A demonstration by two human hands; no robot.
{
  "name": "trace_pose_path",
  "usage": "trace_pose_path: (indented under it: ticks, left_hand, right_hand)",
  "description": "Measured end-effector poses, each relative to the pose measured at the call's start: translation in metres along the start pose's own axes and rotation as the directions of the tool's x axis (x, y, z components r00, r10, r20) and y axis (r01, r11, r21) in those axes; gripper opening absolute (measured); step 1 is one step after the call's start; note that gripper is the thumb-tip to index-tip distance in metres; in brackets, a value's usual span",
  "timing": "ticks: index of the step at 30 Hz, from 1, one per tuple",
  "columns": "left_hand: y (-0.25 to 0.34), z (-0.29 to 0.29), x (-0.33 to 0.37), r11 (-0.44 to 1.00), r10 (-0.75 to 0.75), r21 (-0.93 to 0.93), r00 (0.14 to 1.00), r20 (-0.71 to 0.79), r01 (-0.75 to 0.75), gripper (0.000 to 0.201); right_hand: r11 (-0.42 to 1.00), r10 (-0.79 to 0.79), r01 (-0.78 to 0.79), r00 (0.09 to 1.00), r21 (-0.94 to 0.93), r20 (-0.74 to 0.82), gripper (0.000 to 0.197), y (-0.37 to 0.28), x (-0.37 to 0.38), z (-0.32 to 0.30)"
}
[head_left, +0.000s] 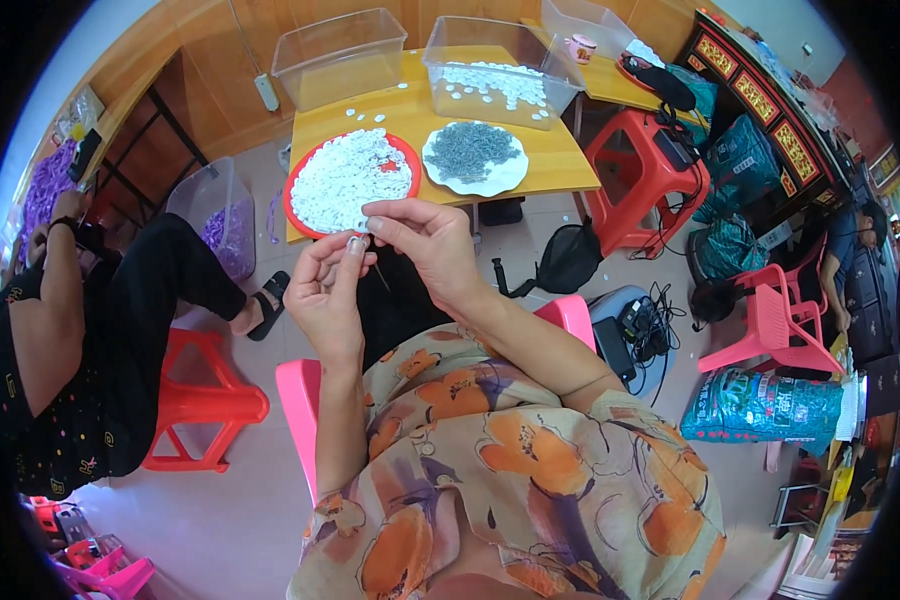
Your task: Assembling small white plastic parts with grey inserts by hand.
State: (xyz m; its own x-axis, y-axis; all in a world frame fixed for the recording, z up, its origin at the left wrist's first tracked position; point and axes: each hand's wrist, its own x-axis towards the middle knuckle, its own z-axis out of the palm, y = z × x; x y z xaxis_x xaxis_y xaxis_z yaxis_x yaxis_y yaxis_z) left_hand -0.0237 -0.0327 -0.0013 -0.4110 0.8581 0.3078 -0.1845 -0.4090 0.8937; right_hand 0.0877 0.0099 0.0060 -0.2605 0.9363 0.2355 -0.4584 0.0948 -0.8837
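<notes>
- Nearest the camera is the person's floral blouse [510,480], orange and grey, with both forearms rising out of it toward the middle of the view.
- The left hand [328,285] is raised, palm turned inward, fingers curled, its thumb and forefinger pinched on a small white piece [355,242].
- The right hand [425,245] meets it from the right, fingertips closed on the same small piece; a thin dark pin [381,275] hangs just below the hands.
- Beneath the arms sits a pink plastic stool [300,400]; to the left another person sits on a red stool [205,400].
- Just beyond the hands, on the yellow tabletop [560,160], lie a red plate of white pieces [350,180] and a white plate of grey metal parts [473,155].
- Farther back stand two clear plastic bins [340,55].
</notes>
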Motion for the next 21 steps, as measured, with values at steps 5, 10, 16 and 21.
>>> trace_pose_path:
  ticks: [5,10,16,21]
  left_hand:
    - [-0.002,0.001,-0.002,0.999,0.046,-0.013,0.999,-0.014,-0.046,0.014]
    - [-0.007,0.000,0.000,0.999,0.006,-0.040,0.999,-0.035,-0.007,0.014]
    - [-0.002,0.000,-0.003,0.998,0.056,-0.008,0.998,-0.027,-0.056,0.011]
    - [0.004,0.000,-0.004,0.996,0.081,-0.027,0.997,0.011,-0.081,0.011]
  right_hand:
    - [0.994,-0.100,0.100,0.995,-0.052,-0.001,0.018,0.003,-0.004,0.004]
    - [0.994,-0.111,0.111,0.994,-0.013,0.014,0.017,0.002,-0.008,0.007]
    - [0.975,-0.181,0.188,0.981,-0.116,0.066,0.024,-0.001,-0.006,0.006]
    - [0.963,-0.195,0.215,0.973,-0.165,0.126,0.030,-0.013,-0.006,0.006]
